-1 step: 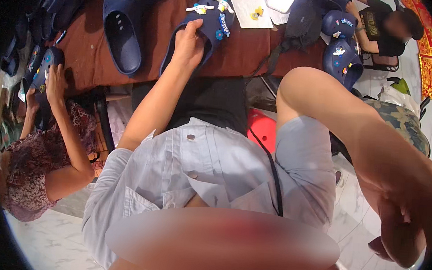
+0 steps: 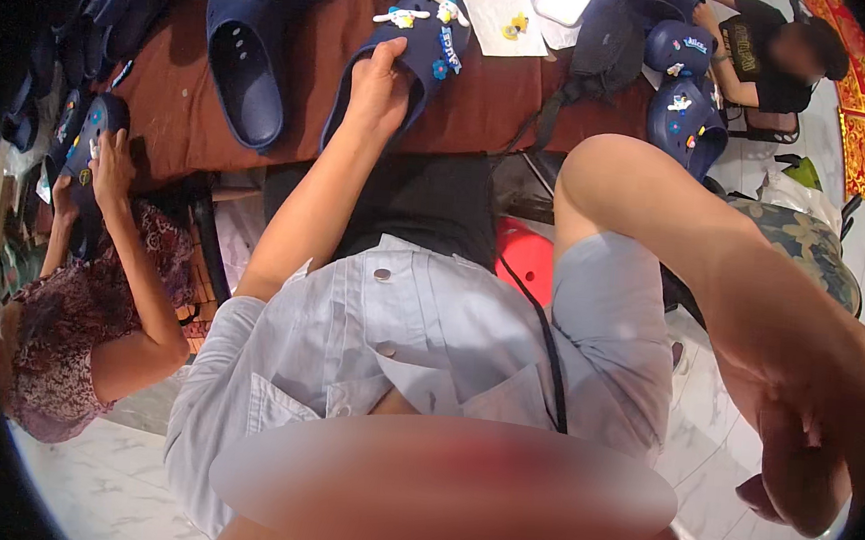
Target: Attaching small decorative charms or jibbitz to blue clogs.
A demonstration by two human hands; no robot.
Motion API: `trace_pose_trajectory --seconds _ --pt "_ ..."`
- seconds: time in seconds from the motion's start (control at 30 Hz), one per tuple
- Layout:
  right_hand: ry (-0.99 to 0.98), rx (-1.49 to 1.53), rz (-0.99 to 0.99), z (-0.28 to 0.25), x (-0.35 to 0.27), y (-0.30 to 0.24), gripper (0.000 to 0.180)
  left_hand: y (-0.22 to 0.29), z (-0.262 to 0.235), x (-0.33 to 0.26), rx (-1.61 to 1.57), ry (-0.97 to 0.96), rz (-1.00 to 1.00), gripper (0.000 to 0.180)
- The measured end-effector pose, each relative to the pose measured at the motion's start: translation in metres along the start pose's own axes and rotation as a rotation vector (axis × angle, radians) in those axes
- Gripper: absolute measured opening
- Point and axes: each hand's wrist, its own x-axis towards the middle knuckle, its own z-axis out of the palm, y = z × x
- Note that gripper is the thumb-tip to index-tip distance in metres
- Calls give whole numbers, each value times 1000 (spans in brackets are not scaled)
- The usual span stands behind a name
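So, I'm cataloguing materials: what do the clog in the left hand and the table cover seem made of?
The navy clog seems moulded foam or rubber, fairly matte: thick, smooth walls. The brown table cover is probably cloth, matte: it shows no glossy highlights, weave unclear.

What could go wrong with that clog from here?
Only the left hand holds the blue clog, close to the near edge of the brown-covered table, so it might slip off. The right hand is well away and may be late to steady it. The raised white charms could get knocked.
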Motion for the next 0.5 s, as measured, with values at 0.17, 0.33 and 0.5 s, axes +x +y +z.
trace_pose_trajectory --seconds 0.17,0.33,0.5 --pt "30 59 -22 5 -3 5 29 -4 -5 3 19 -27 37 36" --pt "57 131 -42 5 -8 14 29 -6 -8 5 7 -28 36 34" --pt "81 208 -61 7 -9 24 28 -5 -7 4 5 -12 38 30"
